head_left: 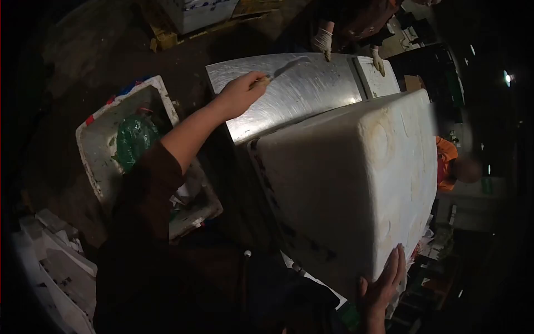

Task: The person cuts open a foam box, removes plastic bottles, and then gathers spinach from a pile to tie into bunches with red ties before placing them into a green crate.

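My left hand is closed around the handle of a knife, its blade pointing away over the shiny metal tabletop. A big white foam box stands at the table's near edge, with its pale base facing right. Against the lower corner of that box lies my right hand, fingers stretched out flat on the foam. Dark marks run along the box's left edge.
Across the table a person in gloves rests a hand by a white foam lid or slab. A dirty foam bin holding a green plastic bag stands on the left. Broken white foam lies lower left. Another person wears orange.
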{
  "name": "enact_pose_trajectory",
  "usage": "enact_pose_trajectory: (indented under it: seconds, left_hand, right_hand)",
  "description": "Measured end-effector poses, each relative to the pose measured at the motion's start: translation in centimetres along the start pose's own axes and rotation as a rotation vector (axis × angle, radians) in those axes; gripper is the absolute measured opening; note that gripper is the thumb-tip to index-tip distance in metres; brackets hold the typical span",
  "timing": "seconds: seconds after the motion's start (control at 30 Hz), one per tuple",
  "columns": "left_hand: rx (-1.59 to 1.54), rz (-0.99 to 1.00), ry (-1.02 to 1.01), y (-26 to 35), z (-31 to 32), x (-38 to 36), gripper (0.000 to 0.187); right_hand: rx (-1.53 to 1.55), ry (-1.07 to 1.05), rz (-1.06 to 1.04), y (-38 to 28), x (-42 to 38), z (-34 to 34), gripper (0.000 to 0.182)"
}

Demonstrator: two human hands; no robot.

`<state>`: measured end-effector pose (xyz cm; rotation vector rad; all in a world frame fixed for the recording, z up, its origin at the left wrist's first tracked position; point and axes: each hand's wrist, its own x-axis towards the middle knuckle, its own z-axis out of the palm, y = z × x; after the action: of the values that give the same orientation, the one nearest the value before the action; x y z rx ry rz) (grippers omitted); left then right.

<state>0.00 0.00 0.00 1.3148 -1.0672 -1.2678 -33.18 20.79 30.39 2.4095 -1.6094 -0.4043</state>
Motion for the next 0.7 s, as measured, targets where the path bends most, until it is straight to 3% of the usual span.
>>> enact_pose_trajectory:
  seconds: [0.07,0.1,0.17,0.37,0.4,0.47,0.7]
  left_hand:
    - [-0.067,-0.104,-0.218,3.1,2.6,-0.2,0.048]
    - [0.042,-0.056,-0.219,1.7,-1.5,7.4,0.048]
    - [0.127,0.025,-0.273,1.8,0.8,10.3,0.045]
    - [0.086,0.011,-0.453,1.6,8.7,19.0,0.041]
    - [0.072,0.012,-0.460,0.9,10.4,20.8,0.041]
    - [0.271,0.197,-0.367,-1.1,14.2,24.3,0.036]
    - [0.431,0.236,-0.346,-3.5,21.5,29.4,0.031]
  right_hand:
    - [0.011,0.035,0.068,0.4,-2.9,-1.8,0.084]
    - [0.092,0.112,0.106,-3.0,2.7,5.3,0.084]
    - [0.106,0.130,0.072,-3.3,2.9,5.1,0.076]
    - [0.123,0.163,0.070,-3.1,2.9,5.4,0.079]
    - [0.111,0.156,0.074,-3.0,2.9,5.4,0.079]
    - [0.072,0.170,0.040,-2.6,2.7,5.6,0.079]
    - [0.113,0.173,-0.006,-2.4,3.0,5.9,0.080]
